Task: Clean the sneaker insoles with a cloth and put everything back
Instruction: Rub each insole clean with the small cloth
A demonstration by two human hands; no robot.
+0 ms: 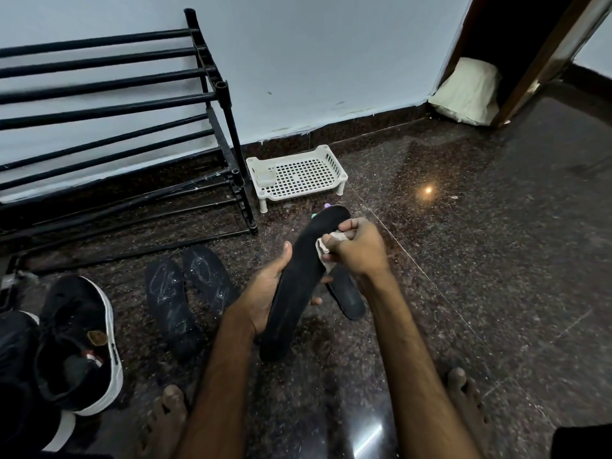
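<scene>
dark stone floor (463,260), rack (116,127) upper left, tray (337,167) by the wall. mid-frame, my left hand (265,289) grips an insole (298,279); my right hand (357,250) clenches a cloth (323,248) against it.

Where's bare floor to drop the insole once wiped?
Bare floor right of the right hand, from the white tray to the doorway. Crowded left: two insoles, sneaker, rack. Another insole lies beneath the held insole.
</scene>
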